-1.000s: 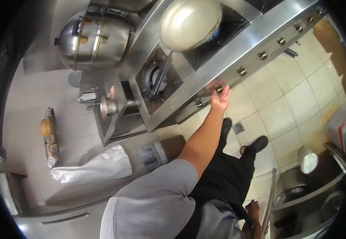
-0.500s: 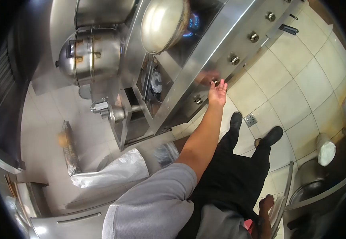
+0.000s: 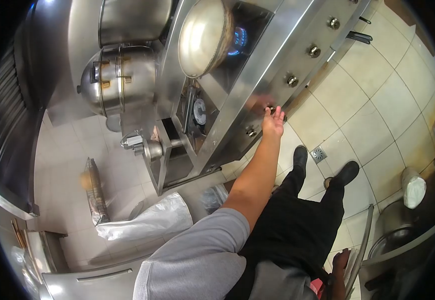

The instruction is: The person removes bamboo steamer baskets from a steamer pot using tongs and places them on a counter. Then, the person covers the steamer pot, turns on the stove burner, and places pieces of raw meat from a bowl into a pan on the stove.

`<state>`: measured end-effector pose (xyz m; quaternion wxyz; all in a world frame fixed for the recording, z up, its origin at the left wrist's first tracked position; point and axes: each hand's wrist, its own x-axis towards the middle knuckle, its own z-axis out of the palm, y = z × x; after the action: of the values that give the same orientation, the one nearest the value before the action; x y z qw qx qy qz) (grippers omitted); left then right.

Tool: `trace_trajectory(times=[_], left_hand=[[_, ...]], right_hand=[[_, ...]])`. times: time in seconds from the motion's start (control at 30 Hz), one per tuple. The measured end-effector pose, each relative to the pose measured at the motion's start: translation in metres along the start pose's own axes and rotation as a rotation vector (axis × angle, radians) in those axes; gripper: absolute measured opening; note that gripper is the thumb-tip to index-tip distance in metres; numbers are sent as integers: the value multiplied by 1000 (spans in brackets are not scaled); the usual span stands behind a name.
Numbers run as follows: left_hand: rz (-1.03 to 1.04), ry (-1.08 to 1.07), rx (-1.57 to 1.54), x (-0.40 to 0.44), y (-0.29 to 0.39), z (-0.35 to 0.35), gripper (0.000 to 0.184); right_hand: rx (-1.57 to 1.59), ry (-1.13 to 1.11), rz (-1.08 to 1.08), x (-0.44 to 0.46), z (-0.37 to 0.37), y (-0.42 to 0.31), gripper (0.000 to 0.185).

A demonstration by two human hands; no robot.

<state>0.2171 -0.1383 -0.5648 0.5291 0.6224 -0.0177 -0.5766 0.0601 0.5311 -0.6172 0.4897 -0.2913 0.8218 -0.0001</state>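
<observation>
My left hand (image 3: 273, 123) reaches to the front panel of a steel stove (image 3: 272, 65), palm turned up. Its thumb and fingertips close around a stove knob (image 3: 271, 109), which they partly cover. More knobs sit along the same panel, one knob (image 3: 251, 132) just beside my hand and another knob (image 3: 292, 81) on the other side. On the burner a large pale metal pan (image 3: 202, 40) stands over a blue flame (image 3: 238, 41). My right hand (image 3: 341, 260) hangs low at my side in shadow, near a curved metal rail (image 3: 363, 245); its fingers are too dim to make out.
A lidded steel steamer pot (image 3: 112, 80) stands behind the stove. An unlit burner (image 3: 199, 111) lies nearer. Black handles (image 3: 360, 37) stick out past the panel. A floor drain (image 3: 318, 154) is by my shoes. A silvery sheet (image 3: 147, 222) lies at left.
The view has shifted slightly, so the stove and floor sit a little lower in the picture. My left hand stays at the same knob. The flame is still lit.
</observation>
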Motion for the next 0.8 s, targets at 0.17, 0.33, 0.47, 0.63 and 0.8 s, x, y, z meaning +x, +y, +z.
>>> trace_trajectory(times=[0.17, 0.33, 0.47, 0.63, 0.8], left_hand=[[32, -2, 52, -7, -1, 2, 36], [63, 43, 132, -7, 0, 6, 34], [85, 96, 174, -9, -2, 9, 32], [112, 138, 192, -7, -4, 11, 33], [114, 105, 180, -5, -2, 6, 33]], right_hand=[[51, 24, 35, 2, -1, 2, 31], [119, 13, 97, 6, -18, -18, 31], [148, 95, 19, 9, -29, -30, 30], [139, 127, 25, 20, -19, -22, 29], [155, 97, 67, 20, -25, -22, 27]])
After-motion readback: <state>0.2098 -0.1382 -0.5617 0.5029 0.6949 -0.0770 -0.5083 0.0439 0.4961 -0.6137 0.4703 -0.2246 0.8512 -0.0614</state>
